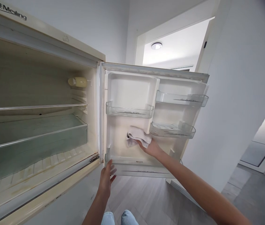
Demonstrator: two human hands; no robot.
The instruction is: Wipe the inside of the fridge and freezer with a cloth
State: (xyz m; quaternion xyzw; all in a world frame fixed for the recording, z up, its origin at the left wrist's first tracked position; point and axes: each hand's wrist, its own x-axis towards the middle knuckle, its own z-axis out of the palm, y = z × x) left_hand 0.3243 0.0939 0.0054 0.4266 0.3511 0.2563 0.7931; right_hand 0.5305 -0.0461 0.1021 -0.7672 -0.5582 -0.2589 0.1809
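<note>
Over at the open fridge door point(157, 70), the right hand point(150, 148) grips a pale cloth point(138, 133) in its fingers against the inner panel point(118, 134), while the left hand point(106, 176), fingers parted, touches the bottom bin point(144, 172) near its hinge-side end.

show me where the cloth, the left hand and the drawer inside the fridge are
Cloth point(138, 133): head view, middle of its crumpled upper side.
Left hand point(105, 177): head view, middle of the hand.
Drawer point(50, 144): head view, its see-through front panel.
</note>
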